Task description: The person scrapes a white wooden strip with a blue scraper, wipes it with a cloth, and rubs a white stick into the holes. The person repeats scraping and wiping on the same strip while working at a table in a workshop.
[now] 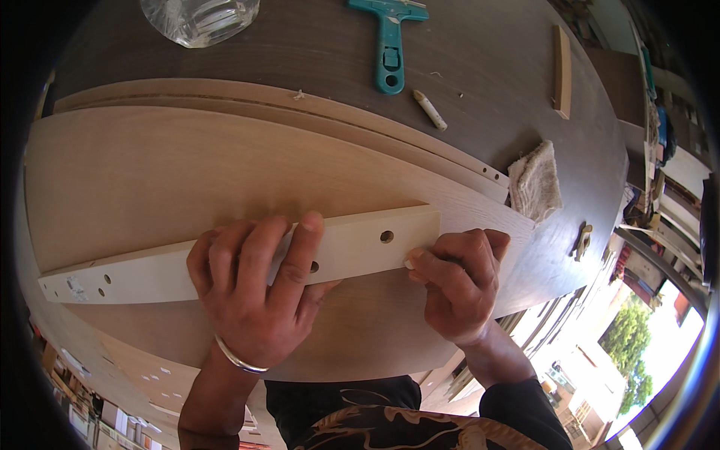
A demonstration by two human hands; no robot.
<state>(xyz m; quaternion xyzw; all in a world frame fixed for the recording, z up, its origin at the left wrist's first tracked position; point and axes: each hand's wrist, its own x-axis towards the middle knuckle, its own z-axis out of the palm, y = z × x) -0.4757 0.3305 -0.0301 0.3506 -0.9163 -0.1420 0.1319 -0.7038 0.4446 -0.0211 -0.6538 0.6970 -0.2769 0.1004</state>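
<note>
A long pale wooden rail (360, 234) with several drilled holes lies slantwise over a wide wooden panel (165, 165). My left hand (259, 277) wraps round the middle of the rail, fingers over its top face and thumb at the near edge. A metal bangle circles that wrist. At the rail's right end, my right hand (461, 281) is closed in a pinch against the near edge. Something small and whitish shows at its fingertips; its kind cannot be made out.
Beyond the panel lies another wooden board (247, 96) on the dark table (480, 67). A teal scraper (390, 52), a whitish crayon-like stick (430, 110), a folded cloth (535, 184), a wood strip (562, 71), a clear plastic bag (199, 19) and a small brass-coloured fitting (583, 241) lie around.
</note>
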